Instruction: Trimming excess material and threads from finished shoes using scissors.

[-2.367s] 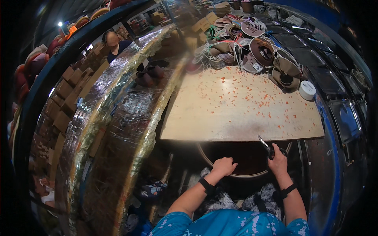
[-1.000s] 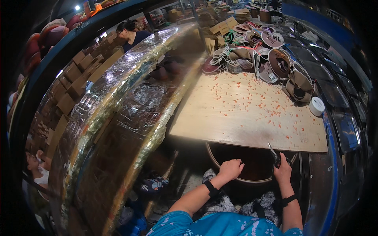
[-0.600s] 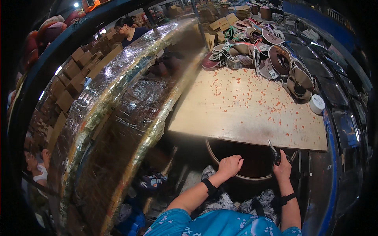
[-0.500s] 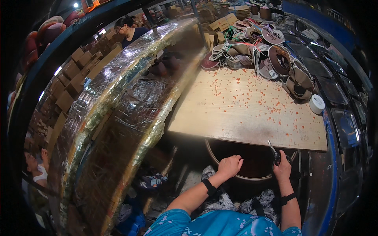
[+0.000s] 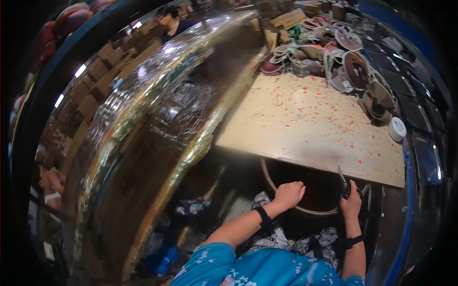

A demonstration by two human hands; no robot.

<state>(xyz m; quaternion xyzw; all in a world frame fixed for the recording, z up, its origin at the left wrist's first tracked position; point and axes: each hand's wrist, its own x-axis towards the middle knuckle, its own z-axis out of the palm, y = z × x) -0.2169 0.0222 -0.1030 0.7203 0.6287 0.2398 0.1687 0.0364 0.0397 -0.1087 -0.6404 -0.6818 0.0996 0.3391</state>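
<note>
left hand (image 5: 287,194) curled over basin (image 5: 286,202) rim at 6 o'clock, holding nothing | right hand (image 5: 350,204) closed round snips (image 5: 344,183) | risk: blade nicks the left hand if it slips

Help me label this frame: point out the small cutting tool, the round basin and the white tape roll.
cutting tool (image 5: 344,187), head view, on its dark handle in the right hand.
round basin (image 5: 286,202), head view, on its near rim.
white tape roll (image 5: 397,129), head view, on its top face.

The single head view looks steeply down from above the person's chest, facing forward over a wooden tabletop (image 5: 310,128), close to both forearms rising from the lower edge (straight edges bow near the fisheye rim); no second view overlaps.
</note>
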